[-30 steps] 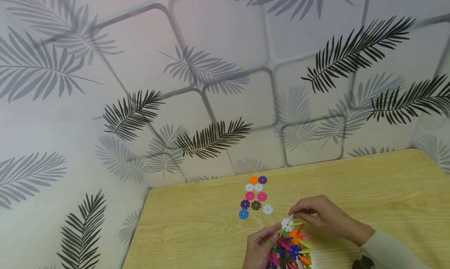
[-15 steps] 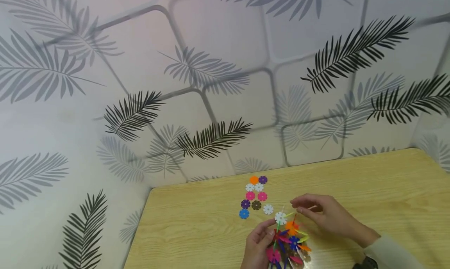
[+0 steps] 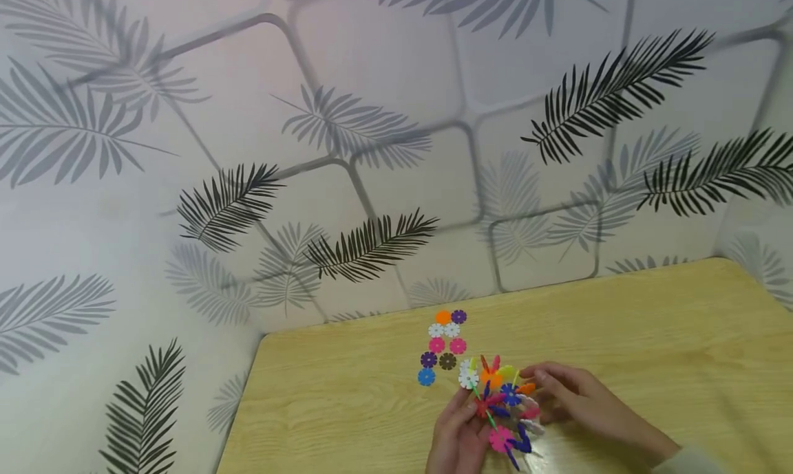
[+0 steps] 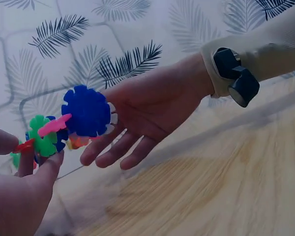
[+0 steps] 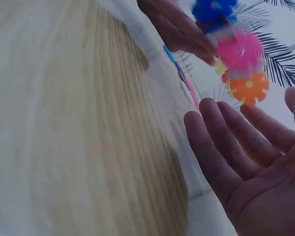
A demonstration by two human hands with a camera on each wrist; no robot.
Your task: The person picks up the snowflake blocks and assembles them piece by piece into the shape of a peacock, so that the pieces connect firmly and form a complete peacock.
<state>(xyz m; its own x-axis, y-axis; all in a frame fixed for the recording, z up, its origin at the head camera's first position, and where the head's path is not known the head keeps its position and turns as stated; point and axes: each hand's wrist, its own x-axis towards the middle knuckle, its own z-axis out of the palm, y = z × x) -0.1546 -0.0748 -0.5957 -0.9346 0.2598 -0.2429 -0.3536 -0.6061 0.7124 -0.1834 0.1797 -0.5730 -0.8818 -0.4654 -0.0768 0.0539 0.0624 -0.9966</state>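
Note:
Many-coloured notched plastic discs, slotted into one another, form a spiky cluster (image 3: pixel 500 438) that my left hand (image 3: pixel 455 436) holds up over the table. In the left wrist view, the thumb and fingers pinch it by a red disc (image 4: pixel 24 146), beside a green disc (image 4: pixel 42 135) and a large blue one (image 4: pixel 88 111). My right hand (image 3: pixel 576 395) is at the cluster's right side, fingers extended and loosely bent. The right wrist view has one fingertip right at the orange disc (image 5: pixel 250 88), below a pink disc (image 5: pixel 241 51).
Loose flat discs lie in short rows on the wooden table (image 3: pixel 334 391) behind the cluster, among them a blue disc (image 3: pixel 426 377), a brown disc (image 3: pixel 447 361) and an orange disc (image 3: pixel 442 317). A leaf-patterned wall (image 3: pixel 396 185) borders the table's far edge.
The right hand has released a pale disc at the cluster's top and moved to its right side. The cluster has turned and shifted slightly left, still in the left hand.

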